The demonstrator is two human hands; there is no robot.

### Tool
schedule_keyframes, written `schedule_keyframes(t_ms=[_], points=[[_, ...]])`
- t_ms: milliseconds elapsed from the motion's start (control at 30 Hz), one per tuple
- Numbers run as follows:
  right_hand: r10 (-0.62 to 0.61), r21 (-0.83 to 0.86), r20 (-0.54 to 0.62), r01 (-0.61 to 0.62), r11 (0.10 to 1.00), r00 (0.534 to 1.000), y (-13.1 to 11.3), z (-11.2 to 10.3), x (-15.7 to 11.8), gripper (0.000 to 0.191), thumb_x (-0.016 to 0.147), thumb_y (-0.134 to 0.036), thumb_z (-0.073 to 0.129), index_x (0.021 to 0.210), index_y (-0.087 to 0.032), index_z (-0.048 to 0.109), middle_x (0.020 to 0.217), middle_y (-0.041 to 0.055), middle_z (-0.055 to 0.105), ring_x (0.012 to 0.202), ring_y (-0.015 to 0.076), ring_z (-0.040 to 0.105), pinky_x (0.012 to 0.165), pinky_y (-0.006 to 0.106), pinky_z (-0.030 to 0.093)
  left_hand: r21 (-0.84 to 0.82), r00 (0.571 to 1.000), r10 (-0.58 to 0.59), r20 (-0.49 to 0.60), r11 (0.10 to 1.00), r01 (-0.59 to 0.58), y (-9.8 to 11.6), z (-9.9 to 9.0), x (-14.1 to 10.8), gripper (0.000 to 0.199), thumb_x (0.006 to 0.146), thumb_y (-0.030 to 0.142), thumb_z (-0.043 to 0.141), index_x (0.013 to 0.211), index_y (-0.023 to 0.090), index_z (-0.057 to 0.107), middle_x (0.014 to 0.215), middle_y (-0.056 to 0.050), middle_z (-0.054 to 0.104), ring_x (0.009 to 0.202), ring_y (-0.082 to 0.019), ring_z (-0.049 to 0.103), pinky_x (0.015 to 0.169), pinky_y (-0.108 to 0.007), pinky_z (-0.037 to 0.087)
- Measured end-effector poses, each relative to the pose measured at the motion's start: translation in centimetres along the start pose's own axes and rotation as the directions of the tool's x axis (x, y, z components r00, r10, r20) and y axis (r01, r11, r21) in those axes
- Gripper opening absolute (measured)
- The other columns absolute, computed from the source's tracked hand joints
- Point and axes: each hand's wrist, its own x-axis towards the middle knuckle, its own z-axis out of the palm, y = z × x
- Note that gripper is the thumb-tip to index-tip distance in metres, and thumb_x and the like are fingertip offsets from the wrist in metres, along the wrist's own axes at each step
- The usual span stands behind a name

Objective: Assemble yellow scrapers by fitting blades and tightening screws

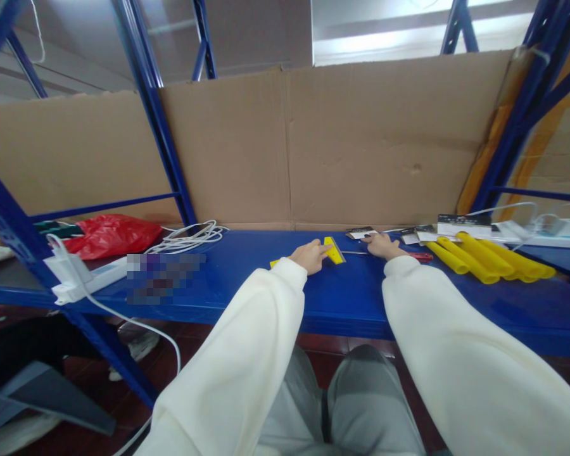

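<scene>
My left hand (pixel 310 256) is closed around the handle of a yellow scraper (pixel 333 251). Its wide head, with a thin metal edge, points right, and a bit of yellow handle shows left of the hand. My right hand (pixel 382 246) reaches forward over the table, fingers stretched out. Its fingertips are at a small black-and-white packet (pixel 360 233); whether they touch it is unclear. A screwdriver with a red handle (pixel 422 257) lies beneath or beside this hand. The screwdriver's thin shaft extends left towards the scraper, its middle hidden by the hand.
Several yellow tubes (pixel 484 256) lie at right, before black-and-white packets (pixel 463 223). A power strip (pixel 92 278), coiled white cables (pixel 190 237) and a red plastic bag (pixel 118 235) are at left. Cardboard (pixel 361 145) walls the back of the blue table (pixel 247 297).
</scene>
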Motion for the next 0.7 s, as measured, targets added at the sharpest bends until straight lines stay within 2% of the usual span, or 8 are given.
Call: schedule_keyframes(t_ms=[67,200,433,533,633,700], points=[[-0.006,-0.089,0.057,0.011,0.996,0.998,-1.0,-0.5,-0.7,0.049,0.085,-0.022,0.044,0.126,-0.038,0.066,0.147,0.0037,0.050,0.137,0.0361,0.036,0.105,0.067,0.030,0.005,1.000,0.016,-0.005,1.000,-0.016,0.0,0.1,0.0,0.047,0.098,0.024,0.038,0.144,0.028,0.048,0.119,-0.009,0.057,0.109,-0.022,0.062,0.092,-0.029,0.048],[-0.027,-0.166,0.131,0.049,0.985,0.991,-1.9,-1.1,-1.5,0.051,0.092,-0.027,0.032,0.135,-0.038,0.058,0.154,0.0031,0.041,0.141,0.0358,0.031,0.105,0.069,0.028,0.014,1.000,0.027,-0.012,1.000,-0.027,0.0,0.3,0.1,0.046,0.099,0.023,0.037,0.144,0.027,0.049,0.119,-0.009,0.058,0.109,-0.022,0.062,0.092,-0.029,0.048],[-0.016,-0.227,0.164,0.053,0.972,0.986,-2.3,-1.1,-1.1,0.054,0.089,-0.025,0.036,0.139,-0.035,0.055,0.154,0.0081,0.040,0.140,0.0397,0.029,0.102,0.074,0.026,0.020,0.999,0.036,0.006,0.999,-0.036,0.4,-0.1,-0.2,0.047,0.099,0.022,0.037,0.144,0.025,0.048,0.121,-0.010,0.058,0.108,-0.022,0.063,0.092,-0.029,0.048],[-0.020,-0.224,0.158,0.056,0.973,0.987,-2.6,-1.2,-1.2,0.050,0.086,-0.020,0.041,0.129,-0.033,0.064,0.149,0.0085,0.046,0.138,0.0376,0.032,0.103,0.070,0.027,0.027,0.999,0.037,0.012,0.999,-0.038,0.5,-0.2,-0.3,0.047,0.099,0.022,0.037,0.145,0.024,0.047,0.121,-0.010,0.058,0.108,-0.022,0.063,0.092,-0.029,0.048],[-0.065,-0.217,0.078,0.080,0.973,0.995,-2.9,-1.2,-1.3,0.039,0.083,-0.018,0.047,0.109,-0.026,0.074,0.136,0.0109,0.057,0.131,0.0348,0.039,0.103,0.063,0.031,0.029,0.999,0.043,0.011,0.999,-0.043,0.5,-0.2,-0.2,0.048,0.099,0.023,0.037,0.145,0.024,0.047,0.121,-0.010,0.058,0.108,-0.022,0.063,0.092,-0.029,0.048],[-0.046,-0.189,0.024,0.050,0.981,0.999,-3.0,-1.1,-1.2,0.031,0.080,-0.016,0.050,0.097,-0.022,0.076,0.122,0.0129,0.064,0.125,0.0334,0.044,0.100,0.058,0.036,0.031,0.999,0.050,0.008,0.998,-0.050,0.5,-0.1,-0.2,0.048,0.099,0.023,0.037,0.146,0.025,0.047,0.122,-0.010,0.058,0.108,-0.022,0.063,0.092,-0.029,0.048]])
